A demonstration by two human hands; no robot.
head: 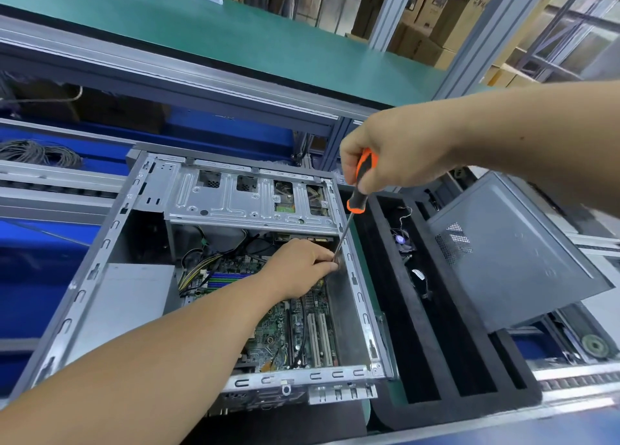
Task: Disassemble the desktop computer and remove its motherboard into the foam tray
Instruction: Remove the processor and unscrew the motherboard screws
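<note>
The motherboard [295,324] still sits inside the open computer case [360,297], so removal remains undone. The left hand [302,267] pinches the screwdriver [360,183] shaft low inside, while the right hand [396,153] grips its handle. Beyond, the foam tray [432,344] holds a fan, its side panel [513,260] already off.

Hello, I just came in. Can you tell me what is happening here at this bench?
A person is taking apart an open desktop computer case. The right hand grips an orange-and-black screwdriver, and the left hand pinches its shaft near the tip, inside the case. The motherboard is still in the case. The black foam tray lies to the right, with the removed side panel leaning over it.
</note>
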